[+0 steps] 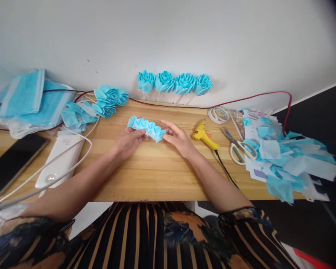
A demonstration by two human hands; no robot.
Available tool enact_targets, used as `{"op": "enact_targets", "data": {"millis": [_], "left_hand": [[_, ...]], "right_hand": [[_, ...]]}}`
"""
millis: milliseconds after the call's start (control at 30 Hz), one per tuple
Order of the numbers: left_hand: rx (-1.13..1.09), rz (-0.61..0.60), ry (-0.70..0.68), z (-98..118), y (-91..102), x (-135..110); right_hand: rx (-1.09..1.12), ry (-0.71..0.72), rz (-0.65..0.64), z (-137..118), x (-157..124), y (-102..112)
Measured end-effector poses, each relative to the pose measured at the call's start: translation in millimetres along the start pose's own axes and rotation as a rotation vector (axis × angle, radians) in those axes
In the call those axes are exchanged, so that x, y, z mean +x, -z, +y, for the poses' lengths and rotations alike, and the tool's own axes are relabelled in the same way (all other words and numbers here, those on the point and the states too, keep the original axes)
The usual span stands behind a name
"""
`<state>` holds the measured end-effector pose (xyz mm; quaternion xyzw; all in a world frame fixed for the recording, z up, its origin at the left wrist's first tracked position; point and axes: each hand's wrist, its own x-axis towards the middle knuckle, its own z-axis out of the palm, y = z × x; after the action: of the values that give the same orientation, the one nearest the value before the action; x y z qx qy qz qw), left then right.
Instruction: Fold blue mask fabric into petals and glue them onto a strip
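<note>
Wooden table (162, 175). Right: scrap heap (270, 150); cutting apparently done. Left: masks (22, 93) on clear bag (21, 127); whether any inside, cannot tell. Back: four blue flowers (165, 83), look finished. Pleated blue strip (147, 126) mid-table, between hands; looks part-worked, not curled up. Left hand (129, 143) curled, pinching lower edge; right hand (178, 139) half-spread, thumb and finger nipping right end.

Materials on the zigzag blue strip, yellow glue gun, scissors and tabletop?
Zigzag blue strip: probably nonwoven fabric, matte; thin, papery folds.
Yellow glue gun: likely hard plastic; smooth, evenly colored molded body.
Scissors: blades look like metal, gray; off-white handles seem plastic, smooth rounded loops.
Tabletop: wood-look, light sheen, visible grain; solid wood or laminate, can't tell.
</note>
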<state>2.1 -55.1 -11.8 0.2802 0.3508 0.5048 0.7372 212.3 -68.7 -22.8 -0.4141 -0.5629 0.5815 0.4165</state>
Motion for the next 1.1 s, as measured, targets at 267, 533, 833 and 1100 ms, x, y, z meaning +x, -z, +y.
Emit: {"op": "enact_targets", "data": {"millis": [267,533,833,1100], "left_hand": [[-0.028,-0.04,0.055,-1.6,-4.4,-5.2],[-0.098,-0.118,0.178,-0.3,0.5,-4.1],[0.034,-0.18,0.098,-6.8,-6.6,-11.9],[0.117,-0.147,0.053,-9.5,-4.9,-10.1]], "right_hand": [[-0.104,0.055,-0.038,-5.4,-3.5,-7.3],[-0.054,0.056,0.044,-2.8,-2.0,-8.3],[-0.123,0.054,0.063,-3.1,-3.7,-14.5],[-0.177,0.038,0.041,-6.5,-7.9,-21.0]]}}
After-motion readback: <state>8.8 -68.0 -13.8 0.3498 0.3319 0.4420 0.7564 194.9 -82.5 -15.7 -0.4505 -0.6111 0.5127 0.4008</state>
